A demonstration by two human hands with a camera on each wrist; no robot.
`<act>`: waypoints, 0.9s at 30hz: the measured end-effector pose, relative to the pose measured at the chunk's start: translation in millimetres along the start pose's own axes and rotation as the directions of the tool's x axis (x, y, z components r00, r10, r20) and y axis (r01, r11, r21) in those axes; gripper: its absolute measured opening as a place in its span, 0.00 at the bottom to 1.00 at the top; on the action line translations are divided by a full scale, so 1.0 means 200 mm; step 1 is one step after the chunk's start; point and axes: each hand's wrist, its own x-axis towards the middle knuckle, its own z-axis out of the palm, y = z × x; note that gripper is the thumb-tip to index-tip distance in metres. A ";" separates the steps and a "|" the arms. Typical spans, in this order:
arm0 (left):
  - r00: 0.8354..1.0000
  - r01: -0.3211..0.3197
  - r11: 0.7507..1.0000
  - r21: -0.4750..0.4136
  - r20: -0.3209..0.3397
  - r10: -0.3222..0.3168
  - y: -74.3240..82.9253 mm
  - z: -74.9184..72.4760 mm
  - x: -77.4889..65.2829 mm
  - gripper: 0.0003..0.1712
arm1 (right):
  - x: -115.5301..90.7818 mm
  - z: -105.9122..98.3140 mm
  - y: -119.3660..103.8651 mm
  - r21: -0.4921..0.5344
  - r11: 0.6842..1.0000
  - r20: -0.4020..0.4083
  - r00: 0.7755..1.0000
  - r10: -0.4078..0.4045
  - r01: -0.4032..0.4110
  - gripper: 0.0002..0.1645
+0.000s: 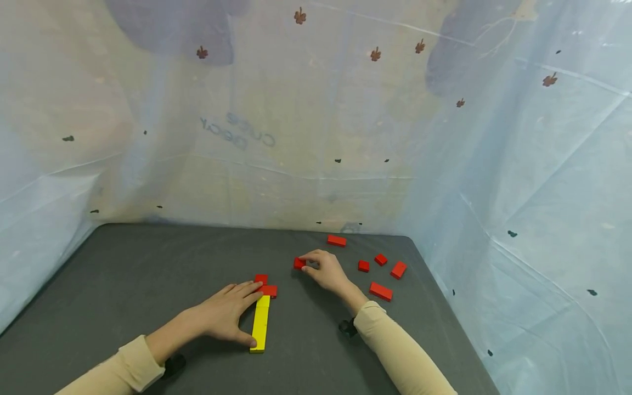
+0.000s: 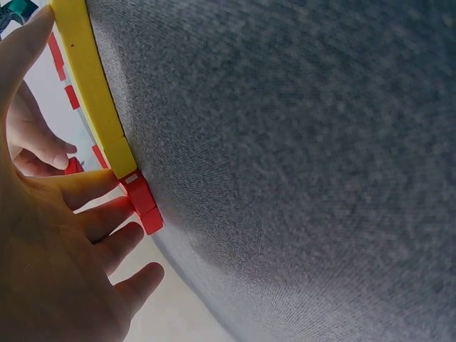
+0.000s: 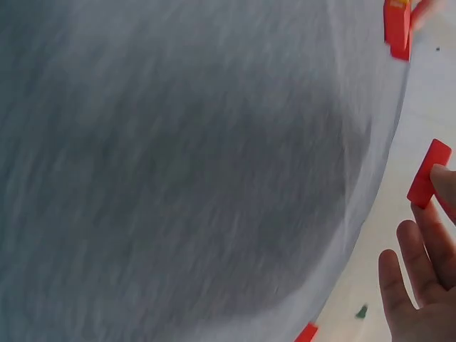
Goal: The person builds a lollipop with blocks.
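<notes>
My right hand (image 1: 323, 270) pinches a small red block (image 1: 299, 263) between thumb and fingers, over the far middle of the table. In the right wrist view the same block (image 3: 429, 173) shows a flat, oblong face, with the other fingers spread below it. My left hand (image 1: 228, 311) lies beside a row of blocks, fingers extended. Its thumb touches the near end of a yellow bar (image 1: 260, 323), and its fingertips are at the red blocks (image 1: 269, 291) at the bar's far end. In the left wrist view a short yellow block (image 2: 120, 157) sits between the bar and the red pieces.
Several loose red blocks lie at the right of the dark table (image 1: 148, 274), among them a long one (image 1: 381, 291) near the right forearm and another (image 1: 337, 241) by the back edge. A translucent plastic sheet (image 1: 276, 186) hangs behind and along the right side.
</notes>
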 end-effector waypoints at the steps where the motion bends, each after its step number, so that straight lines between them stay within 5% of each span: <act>1: 1.000 0.001 1.000 0.001 -0.001 -0.001 0.00 0.00 0.00 0.67 | 0.00 0.01 -0.02 0.004 1.000 0.007 1.000 -0.002 0.002 0.18; 15: 1.000 -0.021 1.000 -0.001 -0.019 0.020 0.01 -0.01 0.00 0.67 | 0.04 0.18 -0.16 -0.023 1.000 0.125 0.992 -0.015 0.018 0.18; 27: 1.000 -0.013 1.000 -0.007 -0.004 0.013 0.01 -0.01 0.00 0.67 | 0.06 0.22 -0.21 -0.083 0.997 0.189 0.982 0.013 0.003 0.19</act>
